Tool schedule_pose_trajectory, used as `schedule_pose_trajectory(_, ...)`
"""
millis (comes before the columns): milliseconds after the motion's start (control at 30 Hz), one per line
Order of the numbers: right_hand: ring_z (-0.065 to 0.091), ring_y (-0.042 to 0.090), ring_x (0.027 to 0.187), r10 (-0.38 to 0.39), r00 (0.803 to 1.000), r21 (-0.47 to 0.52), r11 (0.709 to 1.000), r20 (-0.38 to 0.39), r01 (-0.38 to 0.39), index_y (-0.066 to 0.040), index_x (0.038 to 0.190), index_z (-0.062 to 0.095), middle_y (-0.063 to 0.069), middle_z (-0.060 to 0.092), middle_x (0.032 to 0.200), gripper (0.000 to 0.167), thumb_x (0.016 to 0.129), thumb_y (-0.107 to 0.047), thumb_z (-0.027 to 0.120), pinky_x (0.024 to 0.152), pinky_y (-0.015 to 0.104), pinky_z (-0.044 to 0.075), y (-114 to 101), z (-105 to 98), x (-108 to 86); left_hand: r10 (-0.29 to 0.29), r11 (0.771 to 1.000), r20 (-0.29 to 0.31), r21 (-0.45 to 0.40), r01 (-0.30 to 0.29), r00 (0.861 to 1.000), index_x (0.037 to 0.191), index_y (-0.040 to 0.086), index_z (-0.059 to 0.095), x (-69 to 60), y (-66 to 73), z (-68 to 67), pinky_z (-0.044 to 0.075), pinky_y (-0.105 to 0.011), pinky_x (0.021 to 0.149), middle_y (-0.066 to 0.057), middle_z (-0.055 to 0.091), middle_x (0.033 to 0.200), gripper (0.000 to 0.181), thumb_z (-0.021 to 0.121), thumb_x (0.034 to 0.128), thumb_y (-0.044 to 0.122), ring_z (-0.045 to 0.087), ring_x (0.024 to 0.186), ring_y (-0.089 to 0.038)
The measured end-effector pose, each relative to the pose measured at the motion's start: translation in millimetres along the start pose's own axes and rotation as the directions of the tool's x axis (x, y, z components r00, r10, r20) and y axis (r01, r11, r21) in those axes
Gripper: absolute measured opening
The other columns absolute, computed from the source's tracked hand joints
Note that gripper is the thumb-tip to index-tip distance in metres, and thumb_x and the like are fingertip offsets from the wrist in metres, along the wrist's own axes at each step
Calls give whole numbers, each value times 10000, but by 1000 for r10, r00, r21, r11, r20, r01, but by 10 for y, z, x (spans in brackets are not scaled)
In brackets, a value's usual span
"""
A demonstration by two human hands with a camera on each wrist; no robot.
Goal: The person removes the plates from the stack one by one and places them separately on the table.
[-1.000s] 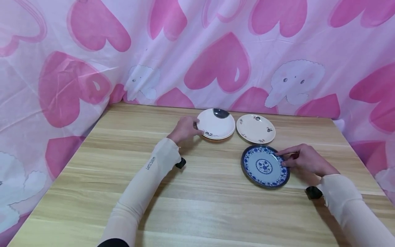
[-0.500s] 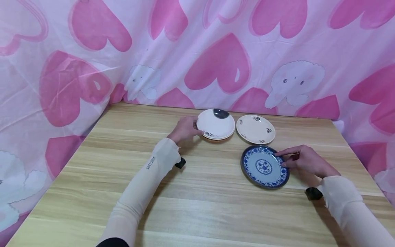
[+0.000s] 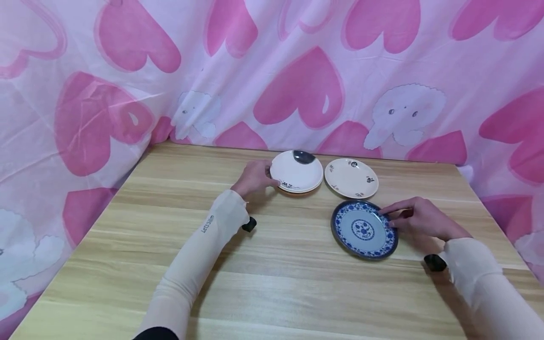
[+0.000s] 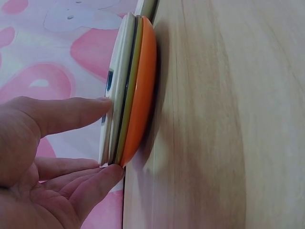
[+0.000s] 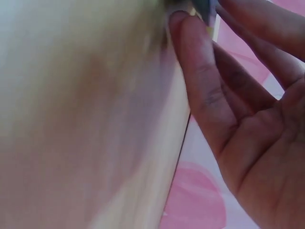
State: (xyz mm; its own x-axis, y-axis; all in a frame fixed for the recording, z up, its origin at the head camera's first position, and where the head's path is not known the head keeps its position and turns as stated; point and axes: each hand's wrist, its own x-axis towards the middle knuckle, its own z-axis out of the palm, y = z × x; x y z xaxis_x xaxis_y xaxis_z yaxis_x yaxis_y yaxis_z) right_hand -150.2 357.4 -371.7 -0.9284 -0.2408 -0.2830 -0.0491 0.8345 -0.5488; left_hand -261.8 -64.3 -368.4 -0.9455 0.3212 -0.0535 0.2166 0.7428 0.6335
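My left hand is at the near left of a stack of plates. The top plate is white with a black patch. In the left wrist view, the thumb presses the upper rims and a fingertip reaches the edge of the orange bottom dish. With thumb and forefinger, my right hand holds the right rim of a blue-and-white patterned plate. A cream plate with small dark motifs lies right of the stack. The right wrist view is blurred and shows little of the blue plate.
The plates are on a wood-grain table. A pink curtain with hearts hangs behind its back edge and down the left side. The cream plate sits close to both the stack and the blue plate.
Almost nothing differs. My right wrist has shifted slightly to the right and away from me, while the plates and my left hand keep their places.
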Motion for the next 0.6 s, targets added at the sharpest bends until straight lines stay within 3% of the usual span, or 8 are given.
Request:
schedule_pose_trajectory(267,652,237,1060,-1,1000,-30,1000,8,1,-148,1258,712,155,713,1257,403,860,-123,769,790,227,556,-89,-111,58,-43,997,3,-70,44,999,1101,77,699,4,2,-1,478,-315,898,-74,719,1075,316,816,829,189,544,982,-181)
schedule_pose_trajectory(500,662,292,1078,-36,999,-42,998,-11,35,-101,1326,647,164,713,1218,480,861,-127,765,878,413,601,-172,-193,115,-38,996,1,-83,38,999,1111,75,709,10,6,-1,482,-336,950,-81,729,1104,327,820,820,174,558,1011,-181)
schedule_pose_trajectory(600,663,287,1067,-49,999,-46,998,-19,48,-79,1342,626,156,717,1194,499,863,-118,760,884,430,597,-216,-228,151,-40,995,4,-89,40,999,1111,71,708,9,7,-4,480,-334,942,-84,725,1098,328,820,820,173,549,1002,-183)
